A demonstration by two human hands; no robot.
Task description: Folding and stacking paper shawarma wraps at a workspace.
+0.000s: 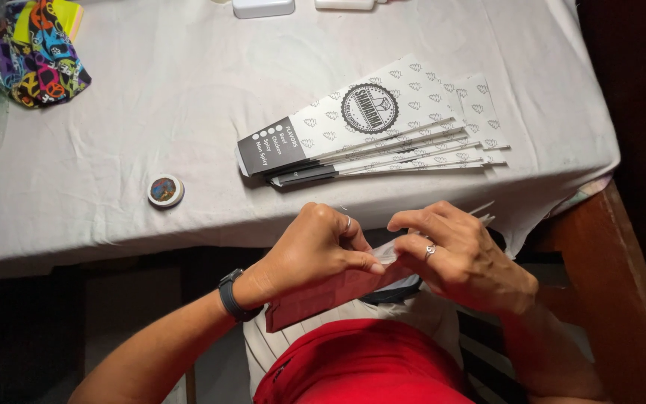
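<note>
Your left hand (315,251) and right hand (450,254) both pinch a flat paper sleeve (323,295) over your lap, just below the bench (114,150) edge. Keep the fold edges aligned and crease firmly; the fanned stack of sleeves (383,127) lies apart above.

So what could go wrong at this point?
Both hands, left and right, pinch a flat paper sleeve past the table's edge, above the lap; if it slips, it probably drops to the floor. The fanned stack of sleeves lies near the table's right edge, so a tug on the cloth could slide some off. The small round tin lies close to the front edge, where the left forearm might knock it.
</note>
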